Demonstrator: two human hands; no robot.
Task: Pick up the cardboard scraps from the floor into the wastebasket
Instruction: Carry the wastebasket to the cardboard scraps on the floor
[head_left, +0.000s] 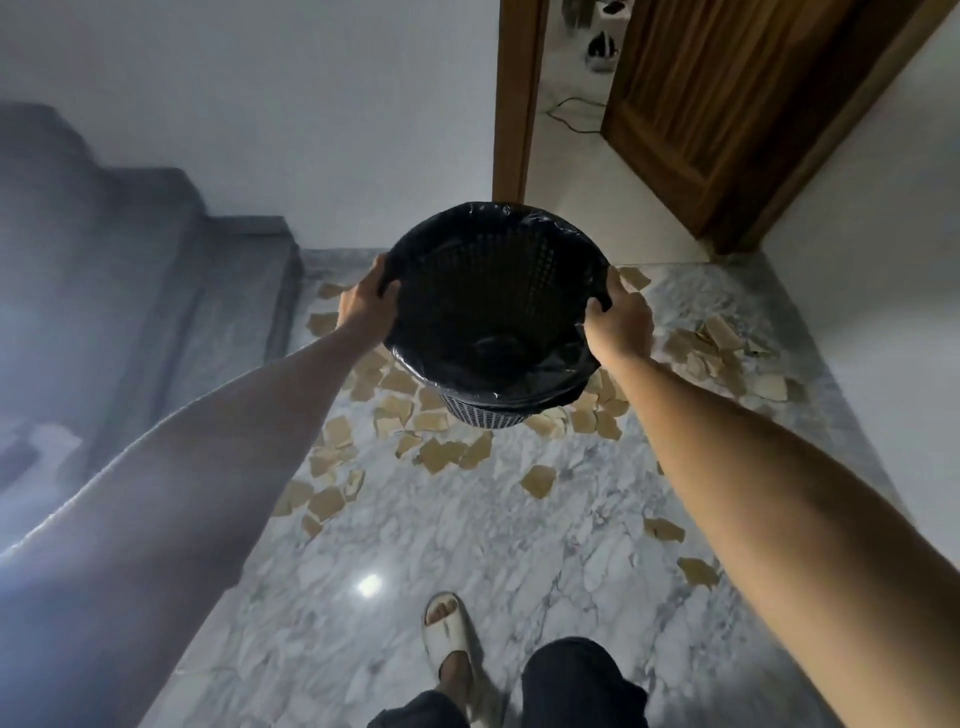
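1. Left of the wastebasket, the left hand grips the rim, fingers curled over the edge where the black liner bag folds outward. The forearm runs long and nearly straight up to it, so the basket is held well out from the body.

2. The wastebasket itself hangs in the air between both hands, tipped a little toward the person so its mouth faces up and back. It looks like thin perforated plastic and, from what shows inside, appears empty; I would judge it light and fairly stiff. The liner looks slick and loose, so a grip on bag alone could slide. The rim, held at opposite sides as now, seems the sound place to hold.

3. Below and around the wastebasket, the cardboard scraps lie scattered on the marble floor, thickest directly beneath it, with a further cluster to its right near the wall. They are small, flat and torn; likely light and stiff enough to pinch by an edge, though flat ones may cling to the polished stone.

4. Right of the wastebasket, the right hand clasps the opposite rim, thumb hooked inside, arm likewise extended.
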